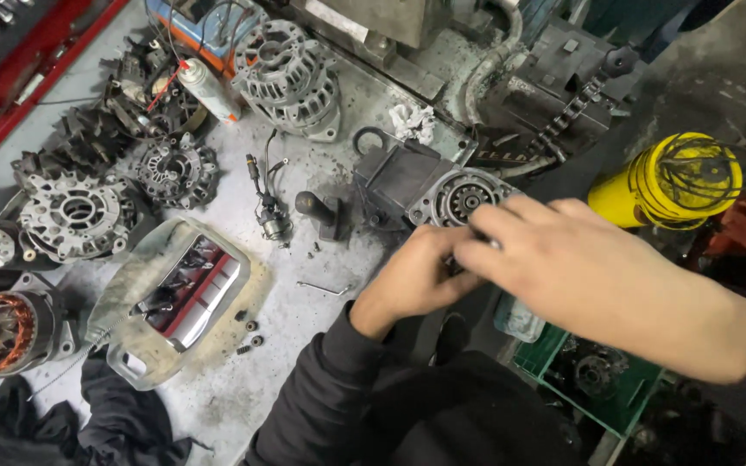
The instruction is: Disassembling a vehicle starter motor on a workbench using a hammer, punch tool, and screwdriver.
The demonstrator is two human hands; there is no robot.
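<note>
I see the bench [304, 173], grey and grimy, spreading away to the left of my fingers. Up against my fingertips, just beyond them, sits the motor [425, 185], a dark block with a round toothed end face turned toward me; both hands meet at that face's near edge. My right hand [563, 250] reaches in from the right with fingers [511, 220] curled down over the spot, and my left hand [416, 276] comes up from below, its fingers bunched beneath the right ones. Both are closed in tight around something small there, but I cannot tell what, since the hands hide it. Far left of my fingers lies a cut plastic jug [174, 298] holding tools. Just left of them stands a black knob [317, 211], and nearer below-left a thin wrench [321, 287].
</note>
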